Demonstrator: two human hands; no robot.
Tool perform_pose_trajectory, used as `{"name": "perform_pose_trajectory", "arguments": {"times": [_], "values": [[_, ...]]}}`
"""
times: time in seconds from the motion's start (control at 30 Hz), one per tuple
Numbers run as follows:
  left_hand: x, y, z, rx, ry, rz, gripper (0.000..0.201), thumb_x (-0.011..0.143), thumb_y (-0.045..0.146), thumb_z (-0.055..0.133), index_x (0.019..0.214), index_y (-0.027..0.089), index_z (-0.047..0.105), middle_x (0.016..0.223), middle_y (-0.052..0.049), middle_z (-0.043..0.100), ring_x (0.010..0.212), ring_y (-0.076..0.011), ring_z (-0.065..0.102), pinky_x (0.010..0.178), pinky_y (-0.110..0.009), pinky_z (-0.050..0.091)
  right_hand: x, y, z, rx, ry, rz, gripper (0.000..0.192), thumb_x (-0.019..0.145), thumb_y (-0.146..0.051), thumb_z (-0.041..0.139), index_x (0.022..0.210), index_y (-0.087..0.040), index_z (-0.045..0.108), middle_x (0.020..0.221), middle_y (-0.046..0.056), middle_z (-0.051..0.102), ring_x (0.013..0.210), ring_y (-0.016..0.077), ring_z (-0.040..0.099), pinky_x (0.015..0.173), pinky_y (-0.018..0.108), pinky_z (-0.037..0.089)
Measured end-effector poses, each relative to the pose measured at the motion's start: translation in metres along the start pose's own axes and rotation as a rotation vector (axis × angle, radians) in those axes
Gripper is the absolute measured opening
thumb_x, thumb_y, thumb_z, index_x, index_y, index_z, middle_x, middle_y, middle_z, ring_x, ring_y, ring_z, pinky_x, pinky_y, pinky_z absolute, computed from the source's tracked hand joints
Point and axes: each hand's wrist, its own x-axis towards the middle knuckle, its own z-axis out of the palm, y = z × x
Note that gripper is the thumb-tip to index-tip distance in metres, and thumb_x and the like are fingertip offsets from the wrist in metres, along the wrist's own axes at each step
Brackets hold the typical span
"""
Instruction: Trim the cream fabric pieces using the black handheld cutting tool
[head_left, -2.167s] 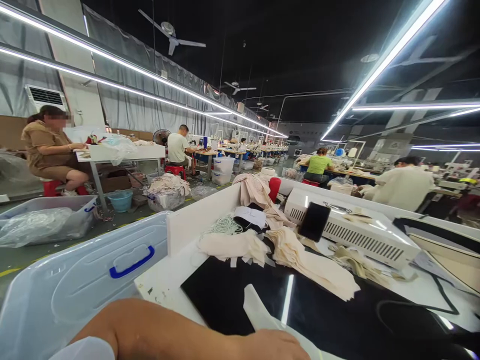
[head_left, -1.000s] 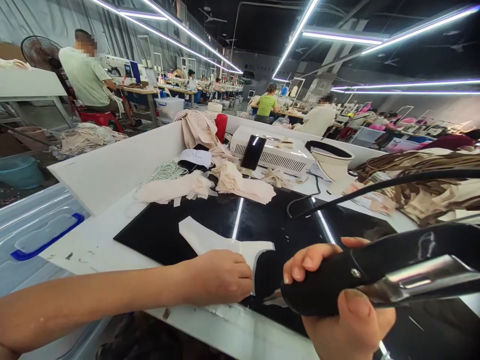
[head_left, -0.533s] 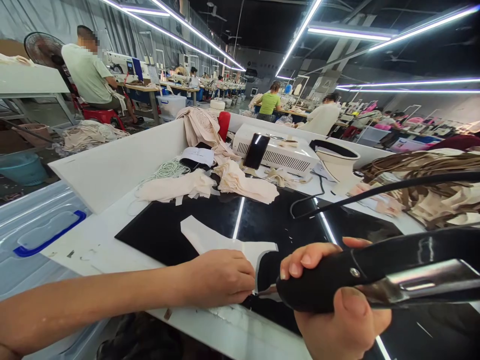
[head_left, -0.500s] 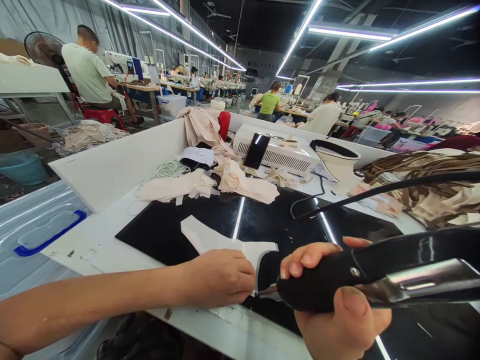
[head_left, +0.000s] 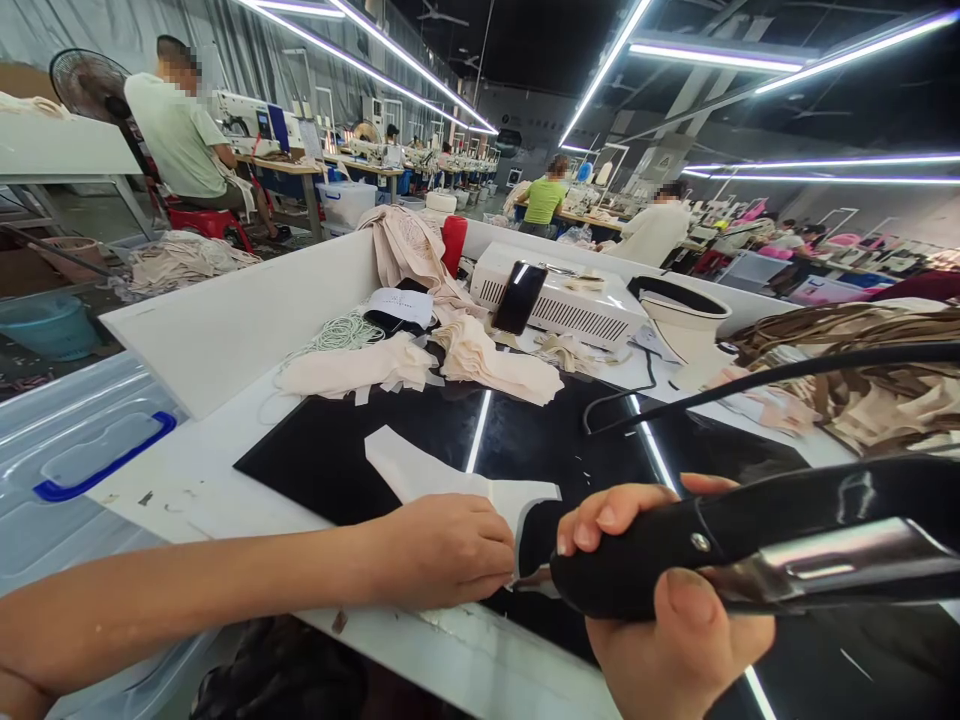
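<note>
A white fabric piece (head_left: 442, 478) with a curved edge lies flat on the black glossy board (head_left: 315, 465). My left hand (head_left: 454, 550) is closed, its fingers curled down at the piece's near end and pinching it there; the fingertips are partly hidden. In my right hand (head_left: 675, 620) is a black corded hand tool (head_left: 787, 535) with a metal lever along its side. The tool's metal tip (head_left: 536, 582) points left, close to my left fingertips at the fabric's edge. Whether the tip touches the fabric, I cannot tell.
Behind the board lie stacks of cream fabric pieces (head_left: 495, 365), green cord (head_left: 341, 340), a phone (head_left: 519, 298) and a white vented box (head_left: 585, 290). A black cable (head_left: 750, 378) arcs on the right, near brown-edged fabric (head_left: 885, 380). A clear bin (head_left: 82, 470) stands left. Several people sit further back.
My right hand and the tool have shifted slightly left, bringing the tip nearer my left fingers. My left hand keeps its hold at the fabric. The whole view has shifted slightly.
</note>
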Motion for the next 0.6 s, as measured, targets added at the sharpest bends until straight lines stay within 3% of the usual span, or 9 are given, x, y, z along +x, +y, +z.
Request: {"name": "perform_pose_trajectory", "arguments": {"times": [0.17,0.3,0.4,0.6], "values": [[0.0037,-0.0016,0.0007,0.067,-0.042,-0.025,0.016,0.104,0.015,0.062,0.089,0.015,0.067,0.093,-0.003,0.072,0.084,-0.0174,0.065,0.087,-0.029,0.052,0.0001,-0.0009,0.0002,-0.001,-0.007,0.001,0.044,0.082,-0.042,0.082,0.115,-0.025,0.058,0.071,-0.005,0.066,0.053,0.0150,0.060,0.044,0.029,0.055],[0.0056,-0.0028,0.0057,0.117,0.011,-0.045,0.012,0.100,0.014,0.068,0.088,0.015,0.066,0.094,-0.004,0.070,0.091,-0.0188,0.065,0.089,-0.030,0.052,0.0005,0.0002,0.0007,-0.008,0.010,-0.007,0.045,0.081,-0.044,0.083,0.113,-0.025,0.058,0.070,-0.005,0.066,0.052,0.0149,0.059,0.043,0.029,0.054],[0.0058,-0.0028,0.0043,0.077,0.049,-0.029,0.010,0.100,0.008,0.065,0.093,0.015,0.067,0.101,-0.005,0.071,0.095,-0.0179,0.065,0.093,-0.028,0.051,-0.0003,-0.0003,0.0005,-0.008,0.017,-0.008,0.046,0.080,-0.045,0.084,0.113,-0.025,0.057,0.070,-0.006,0.066,0.052,0.0148,0.058,0.044,0.029,0.054],[0.0024,-0.0047,0.0008,-0.012,-0.019,0.018,0.018,0.105,0.006,0.055,0.099,0.015,0.070,0.096,-0.004,0.073,0.089,-0.0178,0.065,0.088,-0.028,0.052,-0.0008,-0.0048,0.0021,-0.034,0.038,0.030,0.050,0.077,-0.048,0.086,0.111,-0.025,0.057,0.068,-0.006,0.063,0.054,0.0141,0.054,0.043,0.026,0.052]]}}
